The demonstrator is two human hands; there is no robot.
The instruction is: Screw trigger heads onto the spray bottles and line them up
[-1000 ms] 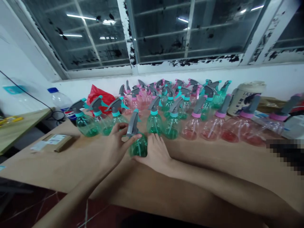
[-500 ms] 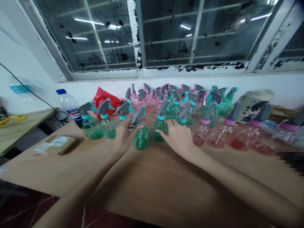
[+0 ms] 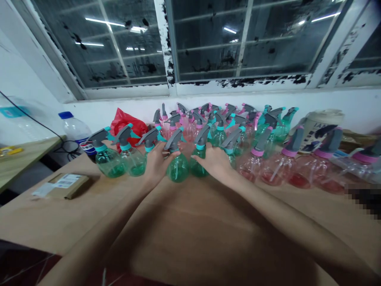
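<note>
My left hand (image 3: 157, 163) is closed around the left side of a green spray bottle (image 3: 177, 169) with a teal collar and a grey trigger head. Its thumb lies across the bottle's shoulder. Just to the right, my right hand (image 3: 218, 162) grips another green spray bottle (image 3: 199, 169), thumb in front and the other fingers partly hidden. Both bottles stand upright, a small gap apart, with a little green in the bottom. Left of my hands are more green spray bottles (image 3: 111, 165). To the right runs a row of clear pink spray bottles (image 3: 272, 172) with pink collars.
Behind, several pink and green spray bottles (image 3: 219, 137) crowd against the wall below the window. A red plastic bag (image 3: 127, 125), a cola bottle (image 3: 76, 129) and a flat cardboard parcel (image 3: 67, 186) are on the left. A printed bag (image 3: 318, 129) stands at the right back.
The left hand's bottle has moved slightly back, more in line with the one in my right hand. Both hands keep hold, and the view has shifted a little.
</note>
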